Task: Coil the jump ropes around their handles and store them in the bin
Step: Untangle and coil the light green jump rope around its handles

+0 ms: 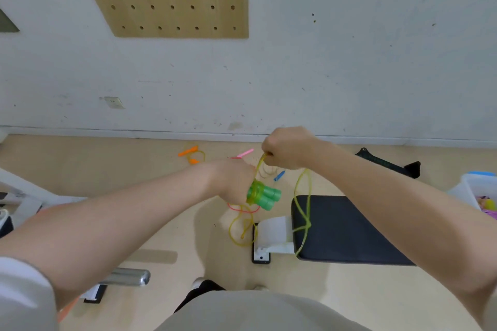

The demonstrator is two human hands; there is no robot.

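Beige floor (107,169) under a white wall (349,62), pegboard (172,5) far left, black bench (349,231) near right, bin (481,185) at right edge. Left hand (234,183) gripping green handles (265,196) mid-air; right hand (287,148) just above, pinching yellow rope (302,204) trailing over bench. Orange rope (192,154) and pink rope (243,154) far on floor.

The left hand (236,183) held the paired handles (265,196) in front of the person, with the right hand (287,148) just above and right of it, pinching the rope (302,204) — its slack hung over the bench pad (349,231) below. Other jump ropes (192,154) lay on the floor (107,158) behind, near the wall (349,62). The bin (468,188) stood far right; a pegboard (172,2) hung upper left.
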